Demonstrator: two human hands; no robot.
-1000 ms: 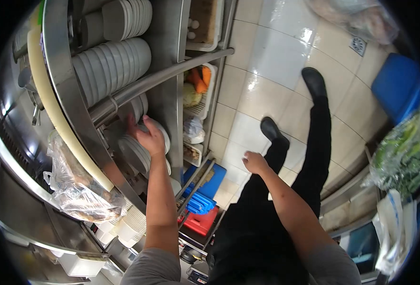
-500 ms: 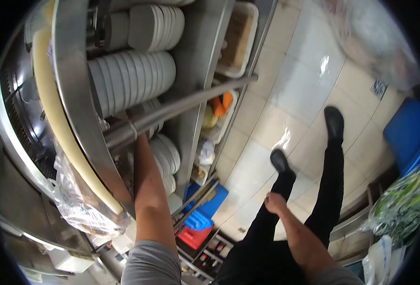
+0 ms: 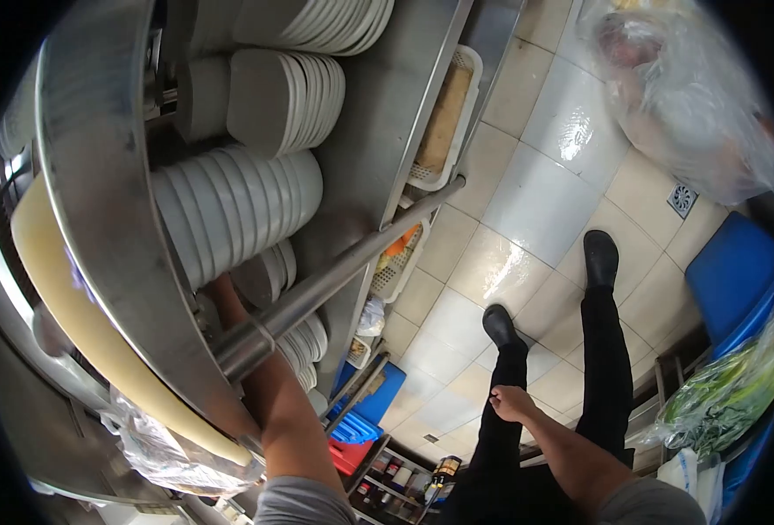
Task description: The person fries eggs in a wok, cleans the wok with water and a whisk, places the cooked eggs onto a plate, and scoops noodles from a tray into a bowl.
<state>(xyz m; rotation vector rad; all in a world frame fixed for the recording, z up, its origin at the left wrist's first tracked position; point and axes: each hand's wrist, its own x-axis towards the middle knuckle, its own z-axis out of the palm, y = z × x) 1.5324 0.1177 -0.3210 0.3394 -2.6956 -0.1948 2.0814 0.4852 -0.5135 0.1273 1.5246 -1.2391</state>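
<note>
My left arm reaches into a steel shelf (image 3: 352,166), passing behind its round post (image 3: 334,271). Only a bit of my left hand (image 3: 225,297) shows, close under a long stack of white bowls or deep plates (image 3: 238,206); its fingers are hidden among the dishes. A few round plates (image 3: 269,267) stand right beside that hand, and more white plates (image 3: 304,346) are stacked nearer my forearm. My right hand (image 3: 511,403) hangs in front of my leg, curled closed with nothing seen in it.
White baskets (image 3: 467,114) stand on the lower shelf, one with orange items. A yellow-edged board (image 3: 98,324) runs along the counter. Bagged greens (image 3: 728,385), a blue bin (image 3: 732,271) and a large plastic bag (image 3: 684,96) lie to the right. The tiled floor (image 3: 535,210) looks wet.
My left hand has gone deeper behind the post, under the bowl stack. The view has shifted, so the shelf's dishes appear lower and larger. My right hand stays closed by my leg.
</note>
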